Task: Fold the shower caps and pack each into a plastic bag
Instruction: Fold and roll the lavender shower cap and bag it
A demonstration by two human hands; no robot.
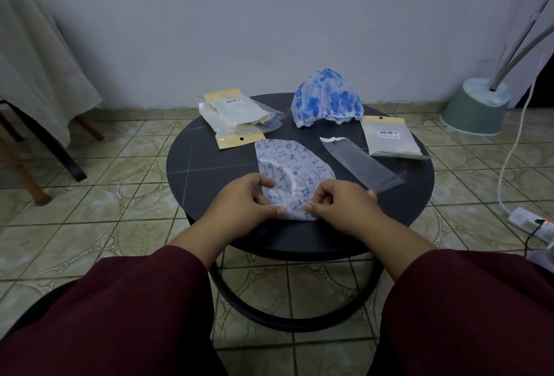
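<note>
Fingers (266, 200) of both hands pinching near edge of music-note shower cap (292, 170), cap flat on round table (207, 165)

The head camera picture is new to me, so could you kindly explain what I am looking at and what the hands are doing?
There is no machine here: a person wears a wide-angle camera on the head, looking forward and down, so you see their own arms in dark red sleeves. On the round black table lies a white shower cap with a music-note print. The left hand and the right hand both pinch its near edge, apparently folding it. Behind it stands a blue-flowered shower cap, not yet folded. A clear plastic bag lies to the right, with a labelled packet beyond it and more packets at the back left.
</note>
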